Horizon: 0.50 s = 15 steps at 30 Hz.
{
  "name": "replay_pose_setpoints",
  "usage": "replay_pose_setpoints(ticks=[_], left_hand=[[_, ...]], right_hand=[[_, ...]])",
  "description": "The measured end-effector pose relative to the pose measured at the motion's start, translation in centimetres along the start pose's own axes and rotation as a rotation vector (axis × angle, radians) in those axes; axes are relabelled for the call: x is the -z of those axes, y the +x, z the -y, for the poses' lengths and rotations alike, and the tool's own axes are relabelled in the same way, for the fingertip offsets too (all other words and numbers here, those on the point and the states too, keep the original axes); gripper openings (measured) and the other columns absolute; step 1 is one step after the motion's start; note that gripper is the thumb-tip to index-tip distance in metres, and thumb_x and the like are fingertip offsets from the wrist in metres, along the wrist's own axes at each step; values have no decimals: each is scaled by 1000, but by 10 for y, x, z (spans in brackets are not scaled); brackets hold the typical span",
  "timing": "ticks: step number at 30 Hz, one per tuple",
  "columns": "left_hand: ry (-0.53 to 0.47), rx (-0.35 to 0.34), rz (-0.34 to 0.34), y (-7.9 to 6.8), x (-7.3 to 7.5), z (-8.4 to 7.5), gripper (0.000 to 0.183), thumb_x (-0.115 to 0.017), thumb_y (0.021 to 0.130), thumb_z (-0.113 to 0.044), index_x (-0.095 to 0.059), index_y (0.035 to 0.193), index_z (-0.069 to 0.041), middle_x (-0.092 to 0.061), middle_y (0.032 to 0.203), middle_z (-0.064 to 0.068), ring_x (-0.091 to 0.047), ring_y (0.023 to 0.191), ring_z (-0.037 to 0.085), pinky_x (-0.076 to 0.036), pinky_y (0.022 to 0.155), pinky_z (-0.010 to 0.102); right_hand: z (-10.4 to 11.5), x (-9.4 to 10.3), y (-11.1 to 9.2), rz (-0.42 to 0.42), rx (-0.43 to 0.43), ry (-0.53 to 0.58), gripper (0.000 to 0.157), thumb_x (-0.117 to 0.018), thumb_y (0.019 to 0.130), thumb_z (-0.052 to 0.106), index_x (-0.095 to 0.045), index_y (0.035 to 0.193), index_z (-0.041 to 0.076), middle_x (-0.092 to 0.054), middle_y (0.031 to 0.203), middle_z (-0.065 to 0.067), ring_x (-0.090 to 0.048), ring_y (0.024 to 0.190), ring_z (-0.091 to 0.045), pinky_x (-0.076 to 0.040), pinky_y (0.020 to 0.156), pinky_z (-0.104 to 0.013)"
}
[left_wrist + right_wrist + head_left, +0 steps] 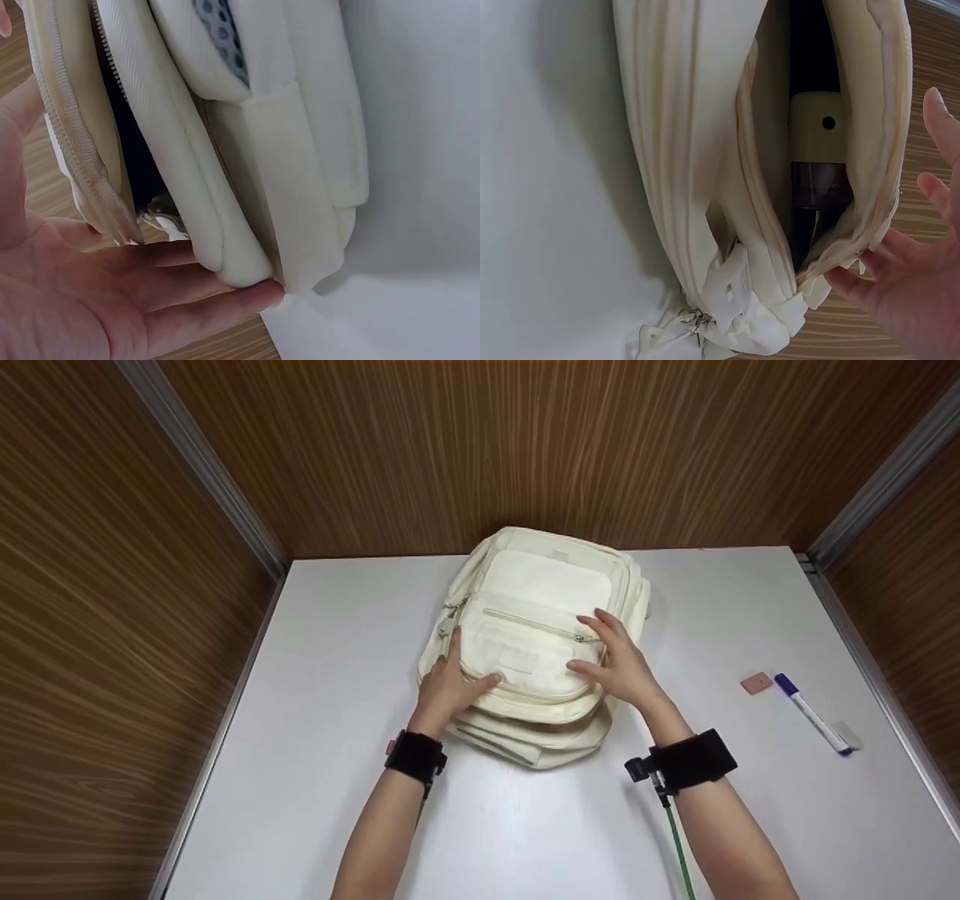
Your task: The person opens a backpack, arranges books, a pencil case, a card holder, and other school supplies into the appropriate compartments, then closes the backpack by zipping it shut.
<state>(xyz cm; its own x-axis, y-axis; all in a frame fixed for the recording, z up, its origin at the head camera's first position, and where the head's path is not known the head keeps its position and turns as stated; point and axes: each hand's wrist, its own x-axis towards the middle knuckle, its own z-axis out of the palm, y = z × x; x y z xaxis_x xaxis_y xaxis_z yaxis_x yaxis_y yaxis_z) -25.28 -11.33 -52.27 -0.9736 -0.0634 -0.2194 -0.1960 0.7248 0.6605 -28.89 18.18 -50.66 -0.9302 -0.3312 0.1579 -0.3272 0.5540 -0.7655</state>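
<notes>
A cream backpack [547,577] lies on the table, its front pocket facing up. My left hand [446,686] rests along its left side, fingers extended, thumb on the front. In the left wrist view, straight fingers [210,319] touch the bag beside an unzipped opening with a dark inside. My right hand [622,664] is at the right edge of the front pocket, fingers spread and slightly bent. The right wrist view shows that pocket gaping; a cream-and-dark object [819,127] with a round black spot sits inside. Some right fingertips are hidden behind the pocket edge.
To the right on the white table [322,720] lie a small pink piece [756,683] and a white marker [814,715] with blue ends. A small pale piece [847,735] is beside the marker. Wood-patterned panels [525,450] stand at the back and sides.
</notes>
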Motion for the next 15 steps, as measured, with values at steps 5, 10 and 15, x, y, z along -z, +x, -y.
replay_pose_setpoints(ticks=[5, 10, 15], left_hand=[[5, -11, 16, -16, -13, -6, 114, -61, 82, -70, 8, 158, -20, -39, 139, 40, -59, 105, 48, -47, 89, 56], [6, -54, 41, -30, -22, -14, 112, -60, 88, -62, 12, 156, -12, -41, 134, 43, -63, 93, 45, -51, 82, 51], [17, -71, 66, -41, -28, -19, 110, -61, 90, -58, 14, 155, -9, -38, 136, 44, -62, 94, 46, -51, 83, 51]], right_hand=[[-1, -1, 5, -9, -10, -60, 67, -76, 87, 31, -47, 144, 12, -23, 157, -19, -24, 141, -43, -26, 106, -63], [0, -1, 10, -20, -15, -99, 63, -73, 89, 34, -49, 143, 13, -21, 158, -22, -19, 143, -42, -24, 108, -63], [2, -2, 13, -11, -39, -182, 64, -72, 88, 42, -51, 143, 19, -18, 158, -23, -11, 146, -42, -17, 108, -67]])
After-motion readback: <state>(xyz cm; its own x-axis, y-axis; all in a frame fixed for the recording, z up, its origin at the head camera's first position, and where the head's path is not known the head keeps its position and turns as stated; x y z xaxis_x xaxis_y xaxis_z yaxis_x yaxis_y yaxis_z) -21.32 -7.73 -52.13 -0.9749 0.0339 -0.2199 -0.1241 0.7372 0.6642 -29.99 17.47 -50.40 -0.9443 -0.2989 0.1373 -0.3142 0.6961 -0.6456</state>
